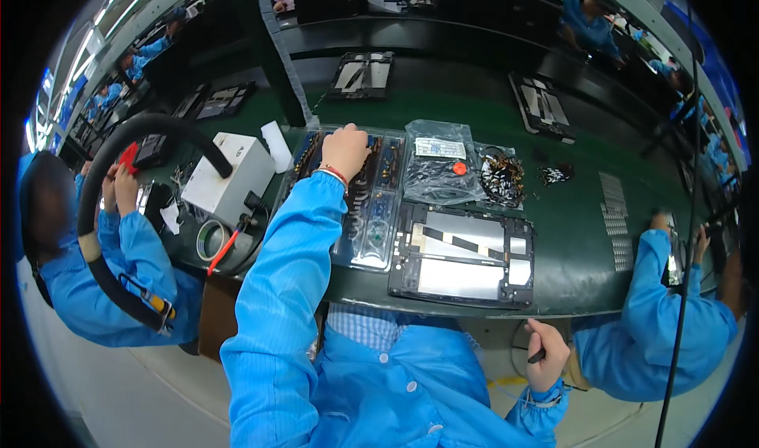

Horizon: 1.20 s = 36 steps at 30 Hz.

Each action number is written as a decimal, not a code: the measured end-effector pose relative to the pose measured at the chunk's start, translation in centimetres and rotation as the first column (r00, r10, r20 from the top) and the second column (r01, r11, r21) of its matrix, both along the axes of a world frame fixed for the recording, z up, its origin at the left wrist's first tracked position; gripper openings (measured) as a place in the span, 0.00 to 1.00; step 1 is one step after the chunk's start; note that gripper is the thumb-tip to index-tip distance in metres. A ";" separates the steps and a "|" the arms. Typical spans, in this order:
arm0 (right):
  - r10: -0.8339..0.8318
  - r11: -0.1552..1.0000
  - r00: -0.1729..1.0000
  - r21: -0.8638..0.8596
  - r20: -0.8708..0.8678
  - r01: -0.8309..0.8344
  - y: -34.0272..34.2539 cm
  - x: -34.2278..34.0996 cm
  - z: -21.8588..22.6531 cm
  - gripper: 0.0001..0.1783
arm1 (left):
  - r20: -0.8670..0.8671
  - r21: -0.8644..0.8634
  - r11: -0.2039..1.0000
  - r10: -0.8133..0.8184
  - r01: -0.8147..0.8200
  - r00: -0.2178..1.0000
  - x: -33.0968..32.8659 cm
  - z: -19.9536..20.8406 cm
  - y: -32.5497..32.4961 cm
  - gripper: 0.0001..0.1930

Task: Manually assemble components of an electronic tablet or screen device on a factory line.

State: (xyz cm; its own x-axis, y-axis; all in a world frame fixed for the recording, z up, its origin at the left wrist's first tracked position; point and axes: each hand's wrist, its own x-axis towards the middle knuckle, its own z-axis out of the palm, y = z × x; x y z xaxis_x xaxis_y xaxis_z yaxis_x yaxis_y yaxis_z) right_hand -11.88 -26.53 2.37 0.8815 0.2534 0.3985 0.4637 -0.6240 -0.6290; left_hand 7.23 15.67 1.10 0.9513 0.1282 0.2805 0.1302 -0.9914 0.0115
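Observation:
My left hand (pixel 345 154) reaches over the far part of a clear plastic tray (pixel 368 257), its fingers bent down and closed among the small parts. Whatever they pinch is hidden beneath the hand. Thin dark and gold strips (pixel 386 163) fill the tray's far compartments. Off the table's near edge, my right hand (pixel 547 355) is closed round a small dark tool, its black end (pixel 538 356) showing; the kind is unclear. Between the two hands lies an opened tablet housing (pixel 462 257) with silver plates and a black frame, flat on the green table.
A clear plastic bag (pixel 443 163) and a bag of small coiled parts (pixel 502 178) lie beyond the housing. Small metal pieces (pixel 614 219) stand in rows at right. A white box (pixel 229 175) with a black hose is at left. Co-workers sit on both sides.

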 end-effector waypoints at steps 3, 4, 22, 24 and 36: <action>0.014 1.000 1.000 0.023 -0.014 -0.014 1.1 0.6 0.1 0.10 | 0.038 -0.015 0.999 -0.045 0.045 0.998 -0.5 1.3 0.2 0.08; 0.035 0.999 0.999 0.036 -0.018 -0.034 1.7 0.7 0.3 0.10 | 0.041 -0.076 0.996 -0.040 0.043 0.998 -1.0 2.3 0.3 0.09; 0.749 0.522 0.448 0.851 -0.488 0.054 15.7 3.1 -0.6 0.13 | 0.499 0.160 0.721 -0.648 0.674 0.575 -24.0 2.5 -11.5 0.09; 0.725 0.575 0.483 0.818 -0.491 -0.031 15.5 2.2 -0.7 0.11 | 0.488 0.165 0.727 -0.648 0.667 0.585 -25.0 2.5 -11.7 0.08; 0.631 0.638 0.713 0.727 -0.304 -0.255 14.3 -2.1 1.1 0.08 | 0.510 -0.257 0.765 -0.412 0.591 0.755 -27.3 6.1 -12.7 0.14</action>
State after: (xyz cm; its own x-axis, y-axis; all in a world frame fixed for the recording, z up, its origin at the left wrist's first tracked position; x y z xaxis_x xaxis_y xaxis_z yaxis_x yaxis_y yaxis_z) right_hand -14.02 -12.27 3.42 0.8244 0.5425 0.1616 0.0793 0.1720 -0.9819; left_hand -20.04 2.96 7.18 0.7140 -0.1553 0.6827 -0.4912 -0.8060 0.3303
